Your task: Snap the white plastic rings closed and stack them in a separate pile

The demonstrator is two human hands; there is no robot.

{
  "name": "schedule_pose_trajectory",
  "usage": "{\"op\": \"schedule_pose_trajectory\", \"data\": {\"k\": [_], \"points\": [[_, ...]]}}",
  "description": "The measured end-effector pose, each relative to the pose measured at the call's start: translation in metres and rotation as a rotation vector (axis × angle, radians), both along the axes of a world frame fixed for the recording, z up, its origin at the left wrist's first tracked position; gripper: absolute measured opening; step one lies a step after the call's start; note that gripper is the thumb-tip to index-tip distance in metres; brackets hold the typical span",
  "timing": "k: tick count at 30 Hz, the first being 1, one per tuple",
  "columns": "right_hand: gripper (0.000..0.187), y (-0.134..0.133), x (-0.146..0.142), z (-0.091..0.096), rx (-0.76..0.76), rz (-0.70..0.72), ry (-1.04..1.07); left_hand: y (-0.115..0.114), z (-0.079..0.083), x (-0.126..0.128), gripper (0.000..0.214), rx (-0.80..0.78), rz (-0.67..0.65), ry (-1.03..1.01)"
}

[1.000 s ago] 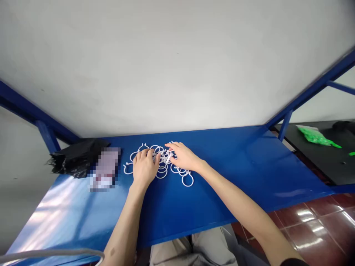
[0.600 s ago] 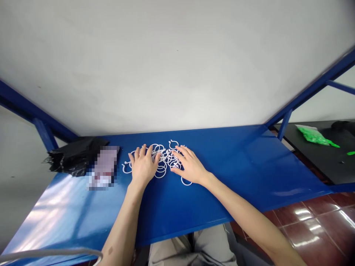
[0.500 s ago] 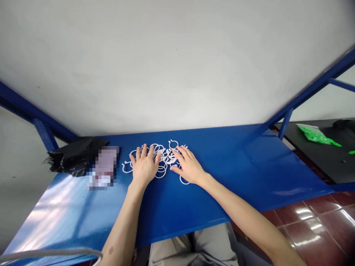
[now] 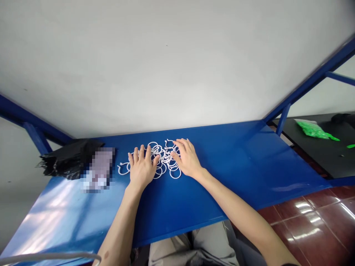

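- Fingers (image 4: pixel 142 151) of the left hand (image 4: pixel 142 168) spread wide, palm down, over the left part of the ring pile (image 4: pixel 165 158).
- The right hand (image 4: pixel 187 157) arches over the right part of the ring pile, thumb parted from the fingers; whatever is under its palm is hidden.
- The ring pile, overlapping white hoops, some with visible gaps and knobbed ends, lies on the blue tabletop (image 4: pixel 227 159), between and partly under both hands.
- Left of the ring pile is a pixelated item (image 4: pixel 102 164), with a black plastic bundle (image 4: pixel 63 159) just beyond.
- Behind the ring pile rises a pale wall (image 4: pixel 166 81).
- Well right of the ring pile, a green bag (image 4: pixel 313 130) rests on a black surface (image 4: pixel 327 159).
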State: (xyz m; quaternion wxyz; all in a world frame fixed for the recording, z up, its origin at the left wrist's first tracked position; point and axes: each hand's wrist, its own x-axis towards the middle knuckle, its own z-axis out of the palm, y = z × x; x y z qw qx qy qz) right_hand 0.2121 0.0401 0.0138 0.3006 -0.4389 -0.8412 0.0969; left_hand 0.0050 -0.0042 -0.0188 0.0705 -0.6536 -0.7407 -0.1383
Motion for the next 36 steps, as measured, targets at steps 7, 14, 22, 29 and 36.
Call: {"op": "schedule_pose_trajectory", "data": {"k": [7,14,22,29,36], "points": [[0.041,0.003,0.085,-0.007,0.008,-0.099,-0.014,0.002,0.001,-0.002,0.067,0.075,-0.033,-0.049],[0.028,0.006,0.095,-0.021,-0.073,-0.203,0.132,0.001,0.020,0.001,0.031,0.234,-0.337,-0.097],[0.019,-0.006,0.082,-0.013,-0.033,-0.070,0.173,-0.008,0.037,0.008,0.024,0.475,-0.293,-0.214],[0.033,-0.035,0.064,0.004,-0.068,0.326,0.299,-0.023,0.037,0.057,0.024,0.375,-0.476,-0.229],[0.005,-0.052,0.052,-0.002,0.010,0.380,0.397,-0.033,0.035,0.082,0.023,0.302,-0.528,-0.289]]}}
